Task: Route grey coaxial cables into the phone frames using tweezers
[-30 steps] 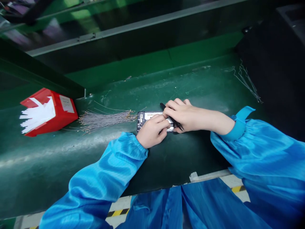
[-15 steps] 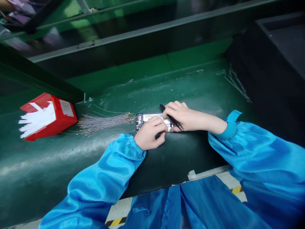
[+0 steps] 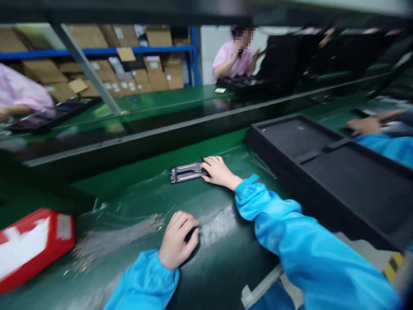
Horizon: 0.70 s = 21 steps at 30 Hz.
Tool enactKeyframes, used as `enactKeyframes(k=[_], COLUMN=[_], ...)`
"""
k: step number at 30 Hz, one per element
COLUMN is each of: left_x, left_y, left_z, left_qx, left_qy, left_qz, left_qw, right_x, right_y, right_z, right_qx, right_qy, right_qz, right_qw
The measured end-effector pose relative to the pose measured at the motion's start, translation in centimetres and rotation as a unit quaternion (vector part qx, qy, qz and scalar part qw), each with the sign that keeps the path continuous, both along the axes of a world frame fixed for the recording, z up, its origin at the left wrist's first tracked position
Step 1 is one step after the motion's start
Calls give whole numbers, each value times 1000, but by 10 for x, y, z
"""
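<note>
My right hand (image 3: pixel 217 172) grips the right end of an opened smartphone (image 3: pixel 187 172), whose inner side faces up and shows circuit parts at the left end and a bare frame along the middle. The thumb lies on the near edge and the fingers on the far side. My left hand (image 3: pixel 179 239) is near the table surface with bent fingers and the thumb apart, and nothing shows in it. Left of that hand lies a blurred bundle of thin grey cables (image 3: pixel 119 237) with gold-coloured ends. No tweezers can be made out.
A red box (image 3: pixel 61 241) with white strips stands at the left. A large black foam tray (image 3: pixel 309 161) fills the right side. Beyond it shows another person's hand (image 3: pixel 364 125). Across the bench sit people in pink, with cartons (image 3: pixel 158 71) on shelves behind.
The view has swung up and right. My right hand has carried the phone away from my left hand, toward the back of the table. My left hand has let go of the phone.
</note>
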State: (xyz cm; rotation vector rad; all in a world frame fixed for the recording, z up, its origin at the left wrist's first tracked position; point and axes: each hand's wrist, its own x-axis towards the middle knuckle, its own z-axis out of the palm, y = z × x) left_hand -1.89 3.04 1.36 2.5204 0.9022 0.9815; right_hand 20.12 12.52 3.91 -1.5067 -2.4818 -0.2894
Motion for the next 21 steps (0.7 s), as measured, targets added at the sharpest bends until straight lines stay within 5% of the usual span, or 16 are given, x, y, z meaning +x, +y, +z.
enactKeyframes(k=[5, 12, 17, 21], left_x=[-4, -2, 0, -2], left_y=[4, 7, 8, 13], left_z=[-5, -14, -18, -31], left_qx=[28, 12, 8, 48], left_qy=[0, 52, 76, 89], left_qz=[-7, -21, -13, -25], left_qw=[1000, 998, 997, 995], right_x=[28, 119, 137, 125], right_y=[12, -1, -6, -24], right_z=[19, 27, 33, 73], right_qx=[95, 144, 154, 215], right_qy=[-32, -23, -37, -51], right_qz=[-174, -417, -430, -415], right_qw=[980, 897, 889, 882])
